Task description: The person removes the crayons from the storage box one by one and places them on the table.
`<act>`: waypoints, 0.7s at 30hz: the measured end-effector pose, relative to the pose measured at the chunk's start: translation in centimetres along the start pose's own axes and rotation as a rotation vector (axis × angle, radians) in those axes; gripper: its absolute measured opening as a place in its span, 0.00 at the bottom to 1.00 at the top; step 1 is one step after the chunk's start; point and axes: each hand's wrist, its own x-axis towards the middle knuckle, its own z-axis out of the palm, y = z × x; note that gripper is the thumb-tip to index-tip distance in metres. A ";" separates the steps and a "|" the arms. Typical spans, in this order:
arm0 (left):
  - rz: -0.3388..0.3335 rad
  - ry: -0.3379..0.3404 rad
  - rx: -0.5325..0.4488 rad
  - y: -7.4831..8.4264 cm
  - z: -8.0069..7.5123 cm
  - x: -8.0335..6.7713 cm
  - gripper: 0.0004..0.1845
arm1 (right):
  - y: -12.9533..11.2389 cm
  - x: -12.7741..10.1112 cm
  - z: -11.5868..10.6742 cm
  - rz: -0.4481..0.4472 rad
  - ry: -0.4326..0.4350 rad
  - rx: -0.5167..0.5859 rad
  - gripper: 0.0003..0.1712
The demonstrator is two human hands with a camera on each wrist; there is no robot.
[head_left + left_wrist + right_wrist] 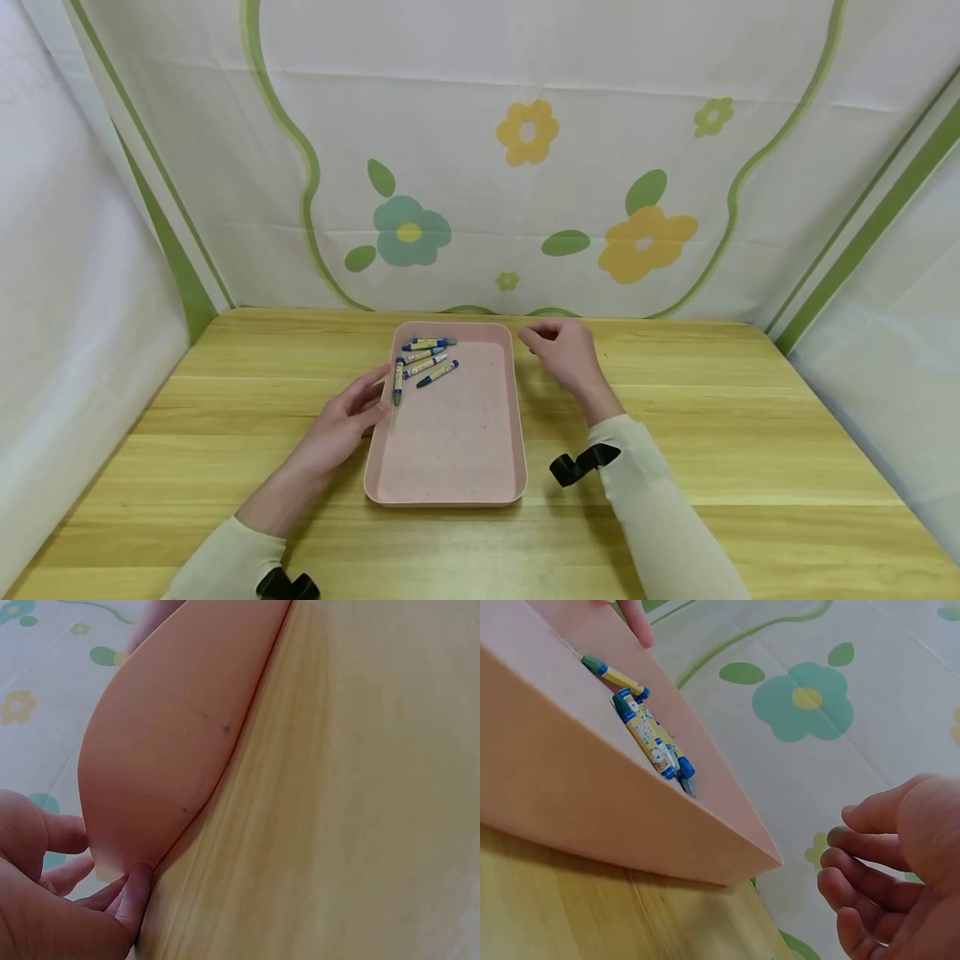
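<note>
A pink rectangular tray (457, 450) stands on the wooden table. Several crayons (437, 374) with yellow and blue printed wrappers lie in its far left part, some with dark green tips. At the tray's left side, my left hand (343, 427) touches the wall and rim with thumb and fingertips, fingers spread. Beyond the tray's far right corner, my right hand (564, 354) hovers apart from the rim. Its fingers are loosely bent with nothing between them, as the right wrist view shows, where the crayons (649, 731) lie against the tray's inner wall.
The wooden table (712, 467) reaches out on both sides of the tray. Behind it hangs a white curtain (465, 133) printed with flowers and green lines, with more white cloth at left and right. A black strap device (583, 464) sits on the right sleeve.
</note>
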 end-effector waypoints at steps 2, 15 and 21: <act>-0.003 0.003 0.002 0.0 0.0 0.0 0.34 | -0.3 0.2 0.2 -0.009 0.003 0.003 0.15; -0.002 -0.001 0.001 -0.1 -0.1 0.1 0.34 | -1.8 1.4 1.8 0.024 -0.043 0.031 0.16; 0.003 0.000 -0.006 -0.2 -0.2 0.1 0.33 | -2.8 1.6 3.0 -0.036 -0.062 0.038 0.14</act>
